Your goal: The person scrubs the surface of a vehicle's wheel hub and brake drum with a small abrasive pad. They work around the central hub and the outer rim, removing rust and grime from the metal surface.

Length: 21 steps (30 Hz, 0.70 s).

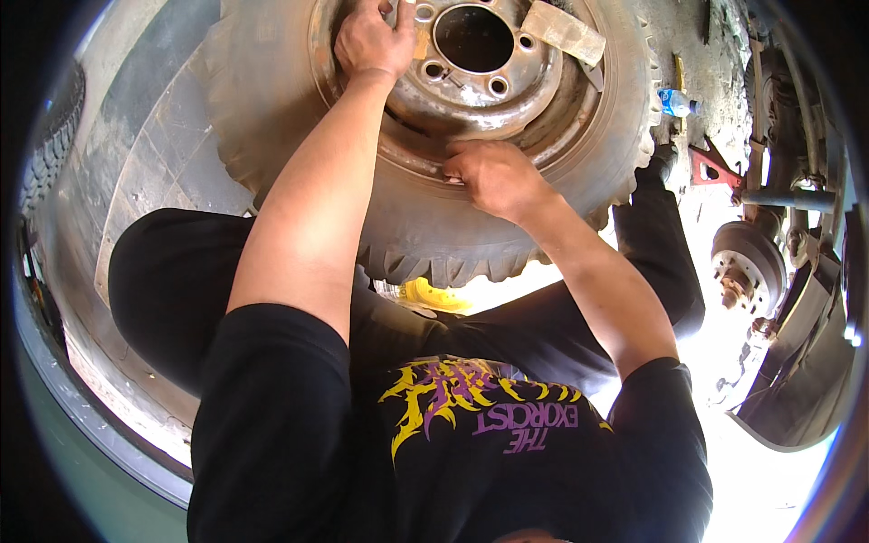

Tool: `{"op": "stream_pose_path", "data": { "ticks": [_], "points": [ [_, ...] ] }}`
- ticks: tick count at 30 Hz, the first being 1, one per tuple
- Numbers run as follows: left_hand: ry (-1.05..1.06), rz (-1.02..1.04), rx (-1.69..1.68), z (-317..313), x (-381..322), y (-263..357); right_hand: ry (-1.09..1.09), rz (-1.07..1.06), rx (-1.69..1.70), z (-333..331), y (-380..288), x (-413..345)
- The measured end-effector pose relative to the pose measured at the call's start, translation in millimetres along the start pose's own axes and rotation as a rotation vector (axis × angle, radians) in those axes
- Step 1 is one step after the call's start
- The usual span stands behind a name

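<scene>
A large treaded tire (271, 122) on a rusty steel wheel rim (468, 108) lies in front of me. Its hub has a large center hole and several bolt holes. My left hand (373, 42) is over the rim's upper left part, thumb pointing up; its fingers are partly hidden. Beside it a small orange-brown piece (421, 44) shows on the wheel. My right hand (495, 178) is curled at the rim's near edge, and whether it holds something small cannot be seen. A worn tan piece, perhaps folded sandpaper (565, 32), rests at the upper right, over a pointed metal piece (595, 76).
My bent legs lie around the tire's near side. A yellow object (434, 294) shows beneath the tire. To the right are a plastic bottle (677, 103), a red metal bracket (714, 166) and a vehicle's hub (747, 268). Another tire (54, 136) stands at the far left.
</scene>
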<state>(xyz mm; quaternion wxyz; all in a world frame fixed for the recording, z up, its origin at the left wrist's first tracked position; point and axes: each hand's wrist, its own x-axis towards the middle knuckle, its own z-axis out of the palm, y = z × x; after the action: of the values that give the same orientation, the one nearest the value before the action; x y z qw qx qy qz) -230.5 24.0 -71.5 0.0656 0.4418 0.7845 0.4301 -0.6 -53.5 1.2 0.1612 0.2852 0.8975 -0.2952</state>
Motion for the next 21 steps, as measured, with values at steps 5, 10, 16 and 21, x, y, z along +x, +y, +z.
{"op": "stream_pose_path", "data": {
  "ticks": [5, 10, 16, 21],
  "points": [
    [0.029, 0.015, -0.005, 2, 6, 0, 0.094, -0.022, -0.036, -4, 16, -14],
    [0.007, -0.002, -0.010, 6, 2, -4, 0.064, -0.071, 0.039, -4, 0, 5],
    [0.045, 0.031, -0.009, 6, 7, 1, 0.167, -0.027, 0.063, 9, 10, -5],
    [-0.027, -0.031, 0.005, 1, 5, 0, 0.150, -0.031, 0.130, -4, 4, -3]
  ]
}}
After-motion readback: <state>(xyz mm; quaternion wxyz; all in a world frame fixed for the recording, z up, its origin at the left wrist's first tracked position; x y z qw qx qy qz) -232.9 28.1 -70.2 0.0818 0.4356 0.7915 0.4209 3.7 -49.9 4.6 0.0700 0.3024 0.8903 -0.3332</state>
